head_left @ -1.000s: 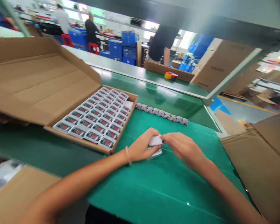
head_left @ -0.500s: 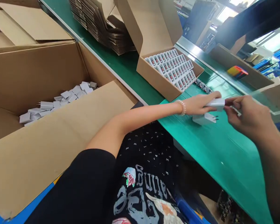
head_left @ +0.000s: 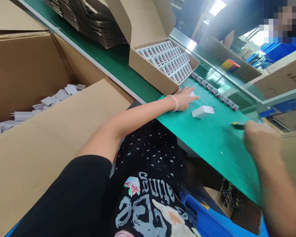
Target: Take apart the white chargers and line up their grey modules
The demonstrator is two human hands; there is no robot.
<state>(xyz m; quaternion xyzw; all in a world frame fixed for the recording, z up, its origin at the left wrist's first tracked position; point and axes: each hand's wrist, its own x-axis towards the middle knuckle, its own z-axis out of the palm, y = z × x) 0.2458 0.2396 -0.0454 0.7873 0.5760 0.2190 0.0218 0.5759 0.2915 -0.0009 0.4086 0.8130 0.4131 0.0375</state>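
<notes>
My left hand (head_left: 184,98), with a beaded bracelet at the wrist, is at the near corner of the open cardboard box. Its fingers are around a small white piece (head_left: 192,94), mostly hidden, which looks like a charger housing. To its right a white plug charger (head_left: 201,112) lies on the green work surface (head_left: 212,141), its two pins pointing right. My right hand (head_left: 261,136) is blurred by motion and closed on a slim black tool with a yellow tip (head_left: 238,125); its exact kind is unclear.
The cardboard box (head_left: 150,70) holds rows of white housings. Behind my hands runs a row of small circuit boards (head_left: 214,92). At left, a large carton (head_left: 64,131) contains loose white chargers (head_left: 55,98). Flattened cardboard (head_left: 88,24) is stacked at the back. Another person's hand (head_left: 229,39) is beyond the ledge.
My hands have moved apart from the white charger they both held. My left hand went left to the box corner; my right moved away, now showing the black and yellow tool. The view shifted right.
</notes>
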